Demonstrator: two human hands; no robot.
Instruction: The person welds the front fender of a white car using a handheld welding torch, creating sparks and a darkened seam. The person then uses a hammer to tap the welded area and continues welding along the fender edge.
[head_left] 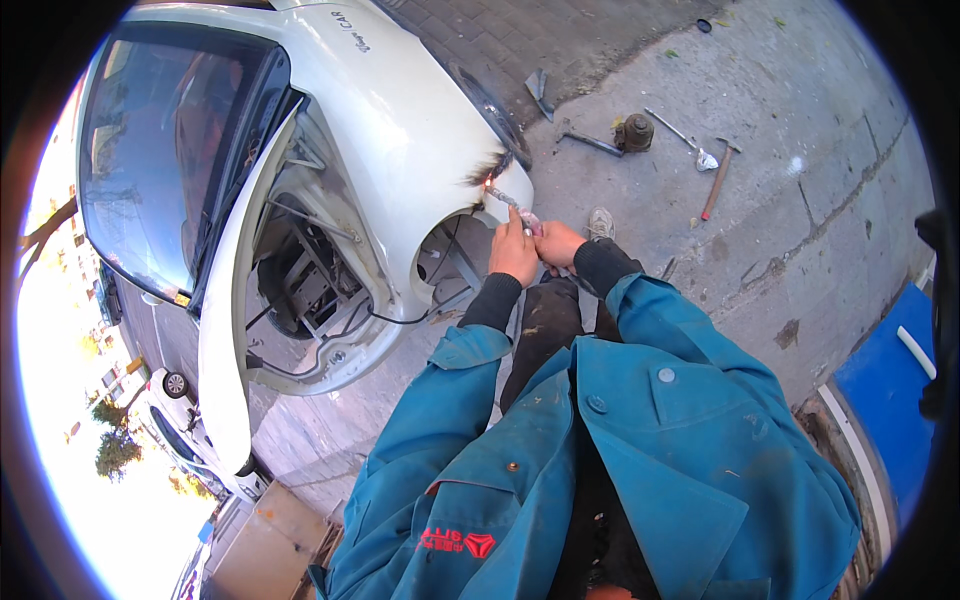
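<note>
Both my hands are closed around a grey, stick-like tool (pixel 502 197), with pinkish material near the grip. My left hand (pixel 513 253) is lower and to the left, one finger lying up along the tool; my right hand (pixel 556 243) grips beside it. The tool's end meets a small orange glow (pixel 488 185) in a dark scorched patch (pixel 486 167) on the front corner of a white car (pixel 405 100), by a round opening (pixel 440 255). The exact shape of the tool's grip is hidden by my fingers.
An open hood (pixel 225 385) exposes the front compartment. On the pavement to the right lie a jack (pixel 633 133), metal bars (pixel 590 140), a long rod (pixel 672 128) and a hammer (pixel 720 180). A blue panel (pixel 880 400) is at the right edge, a beige box (pixel 265 530) at lower left.
</note>
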